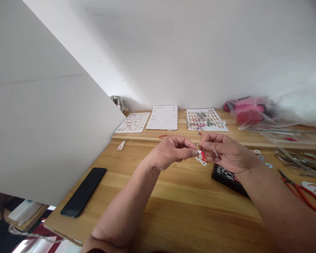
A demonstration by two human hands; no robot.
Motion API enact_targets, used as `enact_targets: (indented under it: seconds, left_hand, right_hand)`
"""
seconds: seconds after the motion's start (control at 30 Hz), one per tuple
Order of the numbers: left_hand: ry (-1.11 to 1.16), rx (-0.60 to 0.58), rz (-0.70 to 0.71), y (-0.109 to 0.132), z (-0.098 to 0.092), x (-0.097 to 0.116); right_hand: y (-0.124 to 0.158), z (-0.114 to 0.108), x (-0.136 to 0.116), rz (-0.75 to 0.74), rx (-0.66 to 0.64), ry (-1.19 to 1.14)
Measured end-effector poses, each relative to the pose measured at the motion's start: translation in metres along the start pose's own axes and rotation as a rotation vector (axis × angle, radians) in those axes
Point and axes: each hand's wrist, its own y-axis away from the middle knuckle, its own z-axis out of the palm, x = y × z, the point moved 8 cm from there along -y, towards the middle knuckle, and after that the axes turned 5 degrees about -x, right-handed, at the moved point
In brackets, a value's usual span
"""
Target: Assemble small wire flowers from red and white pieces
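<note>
Between the thumb and forefinger of my left hand (173, 149) is a small white cut-out piece (201, 161) with open loops, its upper part wrapped in red thread (203, 155). My right hand (226, 151) is close beside it, fingers pinched together. The red thread runs toward its lower fingers, and a thin white strip (215, 153) pokes out between them. What its fingertips grip is partly hidden. Under the right hand and wrist sits a black tray (229, 182) holding small silvery and white bits, partly covered by the arm.
A black phone (83, 192) lies at left, with a small white glue tube (121, 145) beyond it. Sheets of shapes (133, 123) and a paper stack (162, 117) line the back shelf. Red-handled pliers (302, 193), thread spools (269, 165) and bagged materials (252, 112) are at right.
</note>
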Motion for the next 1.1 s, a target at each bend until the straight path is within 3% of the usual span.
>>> enact_targets:
  seconds: [0.27,0.57,0.87,1.1]
  left_hand:
    - [0.161,0.236,0.089,-0.005,-0.014,0.001]
    - [0.214,0.355,0.167,-0.007,-0.021,-0.002]
    - [0.166,0.328,0.188,-0.008,-0.017,-0.003]
    - [0.205,0.273,0.192,-0.009,-0.012,-0.001]
  right_hand:
    - [-0.011,0.008,0.011,-0.091,0.103,-0.207]
    - [-0.010,0.013,0.010,-0.248,0.222,-0.195]
    - [0.001,0.007,0.004,-0.279,0.448,-0.073]
    - [0.001,0.005,0.004,-0.262,0.451,-0.110]
